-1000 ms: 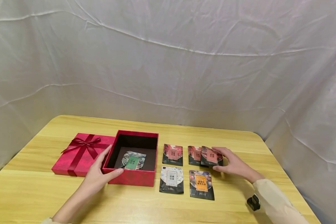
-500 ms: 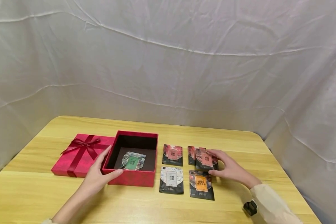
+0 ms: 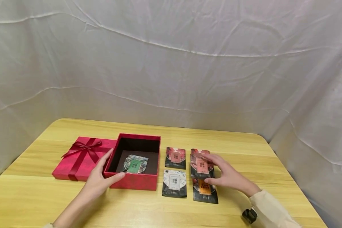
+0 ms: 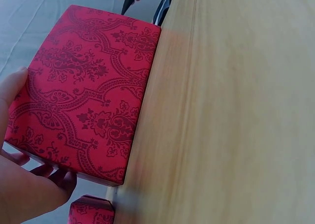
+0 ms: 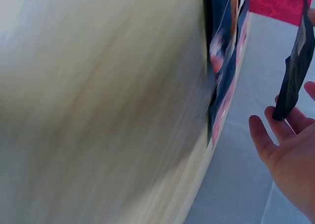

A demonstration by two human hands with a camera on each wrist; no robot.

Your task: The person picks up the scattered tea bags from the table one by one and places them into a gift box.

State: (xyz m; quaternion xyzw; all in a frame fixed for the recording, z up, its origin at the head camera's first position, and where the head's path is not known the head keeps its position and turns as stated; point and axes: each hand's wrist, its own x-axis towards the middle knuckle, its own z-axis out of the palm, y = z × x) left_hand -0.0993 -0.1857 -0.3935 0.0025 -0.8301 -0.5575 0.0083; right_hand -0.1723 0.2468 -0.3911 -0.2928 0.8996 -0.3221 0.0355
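Note:
My left hand (image 3: 101, 179) grips the near left corner of a red gift box (image 3: 135, 182), thumb on its front rim and fingers along its side. The left wrist view shows the box's patterned wall (image 4: 86, 96) against that hand. Inside the box lies a green-labelled tea sachet (image 3: 135, 165). My right hand (image 3: 226, 175) pinches a red-labelled tea sachet (image 3: 201, 166) by its right side, raised above the table in the right wrist view. From above, this sachet overlaps another red-labelled sachet (image 3: 199, 151) and the top of an orange-labelled one (image 3: 205, 191).
A red box lid (image 3: 82, 156) with a ribbon bow lies left of the box, partly behind it. Between the box and the right hand are a red-labelled sachet (image 3: 175, 157) and a white-labelled sachet (image 3: 174, 183). A pale curtain (image 3: 171, 79) hangs behind the wooden table (image 3: 148, 209).
My right hand has moved left and slightly nearer with the red-labelled sachet, which now covers the top of the orange-labelled one. My left hand keeps its grip on the box.

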